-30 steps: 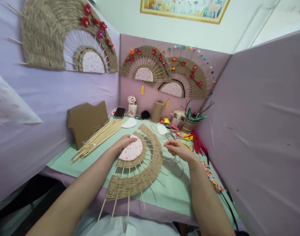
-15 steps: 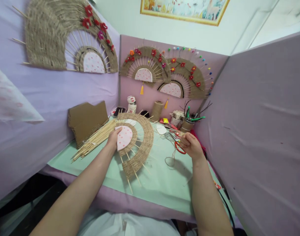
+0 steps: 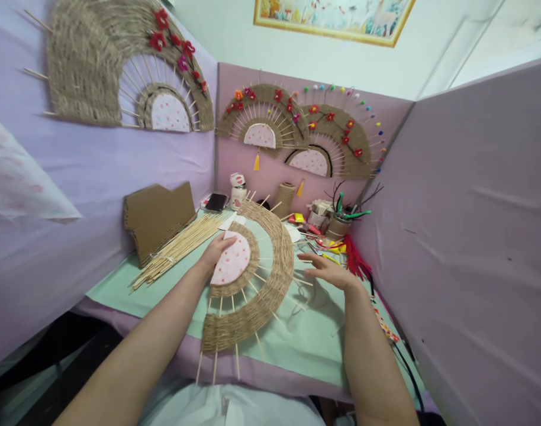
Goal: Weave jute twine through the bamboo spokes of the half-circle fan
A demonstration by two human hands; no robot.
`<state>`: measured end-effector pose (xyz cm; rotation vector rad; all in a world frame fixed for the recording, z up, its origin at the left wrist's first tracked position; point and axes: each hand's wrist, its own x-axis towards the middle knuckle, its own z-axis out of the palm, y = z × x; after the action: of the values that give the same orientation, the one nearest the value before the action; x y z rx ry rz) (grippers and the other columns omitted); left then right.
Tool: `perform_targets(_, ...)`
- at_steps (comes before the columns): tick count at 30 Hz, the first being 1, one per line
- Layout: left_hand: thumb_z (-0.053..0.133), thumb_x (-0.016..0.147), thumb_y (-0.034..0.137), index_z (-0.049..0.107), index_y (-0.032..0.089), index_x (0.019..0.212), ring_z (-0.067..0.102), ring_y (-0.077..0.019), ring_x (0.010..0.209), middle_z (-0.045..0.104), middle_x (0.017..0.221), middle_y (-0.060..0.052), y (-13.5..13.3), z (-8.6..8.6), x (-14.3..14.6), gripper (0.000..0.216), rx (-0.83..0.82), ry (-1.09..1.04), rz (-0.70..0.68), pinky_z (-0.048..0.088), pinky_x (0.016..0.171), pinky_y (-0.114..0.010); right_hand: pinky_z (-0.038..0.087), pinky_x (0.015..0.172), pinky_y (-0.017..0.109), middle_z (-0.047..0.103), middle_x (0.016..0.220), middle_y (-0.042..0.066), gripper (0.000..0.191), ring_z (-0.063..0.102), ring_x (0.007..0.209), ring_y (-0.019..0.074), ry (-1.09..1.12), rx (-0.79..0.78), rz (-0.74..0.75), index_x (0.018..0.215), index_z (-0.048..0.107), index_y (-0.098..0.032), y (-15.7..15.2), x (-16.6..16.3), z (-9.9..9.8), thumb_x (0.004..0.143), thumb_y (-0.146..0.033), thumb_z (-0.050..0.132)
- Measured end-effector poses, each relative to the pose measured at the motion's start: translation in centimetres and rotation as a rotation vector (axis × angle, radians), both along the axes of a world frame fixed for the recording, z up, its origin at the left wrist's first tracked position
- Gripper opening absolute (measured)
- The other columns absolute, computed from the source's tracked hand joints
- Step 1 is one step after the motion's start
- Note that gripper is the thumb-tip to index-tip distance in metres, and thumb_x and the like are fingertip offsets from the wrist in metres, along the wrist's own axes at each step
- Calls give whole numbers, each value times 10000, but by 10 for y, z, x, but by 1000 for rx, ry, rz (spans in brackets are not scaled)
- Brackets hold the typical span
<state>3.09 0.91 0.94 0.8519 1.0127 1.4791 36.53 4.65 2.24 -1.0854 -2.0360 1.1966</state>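
Observation:
My left hand (image 3: 213,255) is closed on the straight edge of a woven twine fan (image 3: 280,251), thumb over its pink-dotted white half-round centre (image 3: 231,259). The fan is tilted over the table, its curved side to the right. Bare stick ends (image 3: 237,361) stick out past the woven band. Just right of the band, my right hand (image 3: 330,272) is open with fingers stretched towards the stick tips, and nothing shows in it. A loose, blurred length of twine (image 3: 303,296) hangs or lies below those fingers; I cannot tell which.
A bundle of thin sticks (image 3: 177,251) lies left, by folded cardboard (image 3: 157,216). Along the back stand a twine spool (image 3: 285,198) and a can of tools (image 3: 338,225). Red strips (image 3: 357,257) lie right. Finished fans (image 3: 261,109) hang on the partitions. The table (image 3: 315,355) has a green cover.
The fan has shifted right and closer to me, turning so its lower end swings towards my lap. My right hand has moved left and down to the fan, its closed fingers now opened.

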Motion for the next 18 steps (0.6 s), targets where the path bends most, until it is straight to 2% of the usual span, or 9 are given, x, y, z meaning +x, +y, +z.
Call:
perform_targets(3,711,631,264,583,166,853,612,-154,507,659,644,-6,-2,-2,4,274,-38,96,-114,465,472,-241,448,923,370,639,1103,51,335,574,1047,196,283,35,-175,993,644,-236,5,-9,-2,680,-350,670)
perform_targets(5,723,625,287,577,169,865,614,-163,503,662,646,-15,-2,-6,5,304,-72,151,-169,464,461,-248,475,876,359,660,994,44,245,607,949,182,474,-14,-278,886,638,-221,7,-19,-4,693,-371,645)
perform_targets(8,734,614,319,567,173,877,621,-175,507,665,657,-22,0,-11,7,344,-112,219,-202,466,454,-257,505,782,346,660,880,63,284,618,823,181,559,-132,-318,794,613,-198,7,-35,-9,714,-470,608)
perform_targets(10,732,615,335,560,174,876,622,-178,510,663,659,-22,0,-13,8,352,-129,273,-199,465,448,-257,504,718,333,656,834,76,354,606,764,181,478,-117,-349,759,602,-186,6,-44,-12,719,-537,581)
perform_targets(15,712,642,337,561,179,869,618,-162,516,660,665,-14,-4,-10,12,316,-123,360,-191,448,444,-231,437,648,302,624,688,37,373,547,657,171,36,289,-477,690,599,-183,1,-59,-24,688,-556,601)
perform_targets(18,708,645,327,559,180,859,606,-151,503,654,655,-6,-6,-7,14,301,-128,372,-185,441,440,-225,412,632,297,627,661,26,308,540,632,171,-104,378,-472,664,607,-189,-2,-65,-29,729,-486,560)
